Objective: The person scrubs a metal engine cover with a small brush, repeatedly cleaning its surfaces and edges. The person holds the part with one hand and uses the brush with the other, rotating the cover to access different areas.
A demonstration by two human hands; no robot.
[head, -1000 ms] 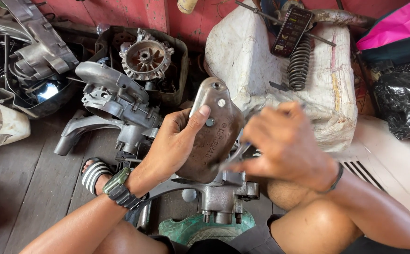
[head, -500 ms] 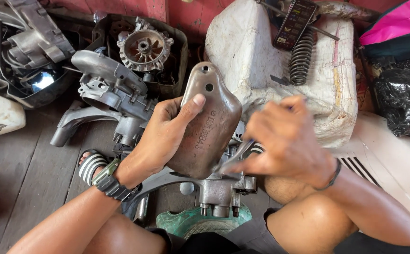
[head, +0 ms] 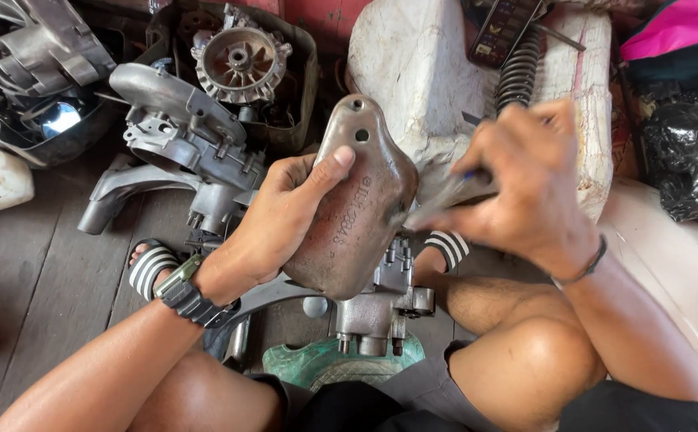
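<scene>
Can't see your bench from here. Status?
Left hand grips brown metal cover. Right hand holds blurred tool against its edge. Engine parts crowd floor behind.

Left hand [head: 285, 216]: palm toward the camera, fingers curled, thumb stretched up and to the right, closed in a grip. Left forearm runs from the near left corner; black wristwatch [head: 191, 293] at the wrist.

Right hand [head: 525, 188]: back of hand up, fingers pinched together, slightly blurred. Right forearm enters from near right; thin dark wristband [head: 581, 270].
</scene>
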